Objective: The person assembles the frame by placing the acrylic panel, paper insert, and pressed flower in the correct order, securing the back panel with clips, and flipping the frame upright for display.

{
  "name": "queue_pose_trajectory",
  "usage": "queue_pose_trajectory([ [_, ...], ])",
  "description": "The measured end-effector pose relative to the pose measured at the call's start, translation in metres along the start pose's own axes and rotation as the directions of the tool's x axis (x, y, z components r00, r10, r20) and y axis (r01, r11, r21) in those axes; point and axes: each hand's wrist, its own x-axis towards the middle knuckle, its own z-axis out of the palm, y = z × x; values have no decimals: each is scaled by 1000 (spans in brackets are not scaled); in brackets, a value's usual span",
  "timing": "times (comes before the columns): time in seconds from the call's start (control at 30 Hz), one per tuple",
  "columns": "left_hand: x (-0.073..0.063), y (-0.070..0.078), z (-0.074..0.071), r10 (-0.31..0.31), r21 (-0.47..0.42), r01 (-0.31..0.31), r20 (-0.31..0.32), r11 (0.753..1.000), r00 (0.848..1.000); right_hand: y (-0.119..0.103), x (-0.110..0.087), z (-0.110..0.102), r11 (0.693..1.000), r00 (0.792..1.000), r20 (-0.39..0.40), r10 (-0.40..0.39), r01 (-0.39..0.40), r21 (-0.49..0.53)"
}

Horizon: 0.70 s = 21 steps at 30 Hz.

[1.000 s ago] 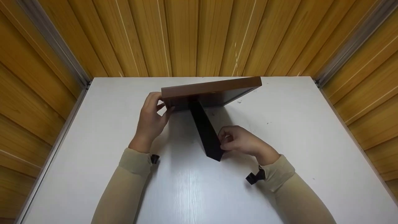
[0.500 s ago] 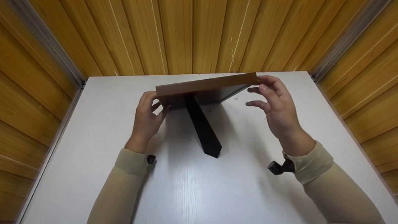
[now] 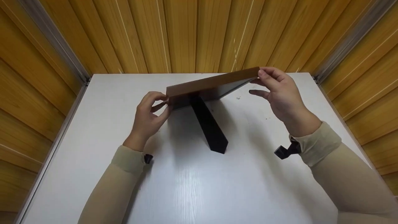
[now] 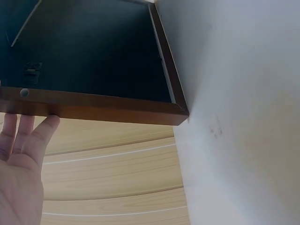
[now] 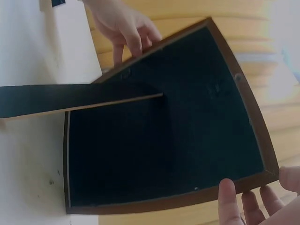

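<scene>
A picture frame (image 3: 214, 80) with a brown wooden border stands on the white table, its dark back (image 5: 187, 140) towards me. From that back a black easel leg (image 3: 209, 126) slants down to the tabletop. My left hand (image 3: 147, 113) holds the left side; in the left wrist view its fingertips (image 4: 47, 123) lie against the border's outer edge. At the upper right corner, my right hand (image 3: 284, 96) pinches the border between thumb and fingers, with other fingers spread below. The frame's front is hidden.
Yellow wood-look panels (image 3: 182, 34) wall in the white table (image 3: 192, 186) at the back and both sides. Grey metal strips (image 3: 59, 40) run up the corners. A small black device (image 3: 287, 151) sits at the right cuff, another (image 3: 148, 158) at the left.
My right hand has left the easel leg's lower end and moved up to the frame's right corner. That right side now sits slightly farther back. The left hand stays on the left side.
</scene>
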Motion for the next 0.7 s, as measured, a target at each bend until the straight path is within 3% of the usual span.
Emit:
queue_pose_trajectory([
  [0.27,-8,7,0,87,61,-93,94,994,992,1,28,-12,994,1000,4,11,-12,108],
  [0.57,-22,27,10,225,110,-246,177,963,958,-2,56,-13,981,996,18,82,-84,175],
  [0.7,-29,40,18,252,91,-275,204,957,946,-5,66,-11,978,991,7,132,-131,165],
])
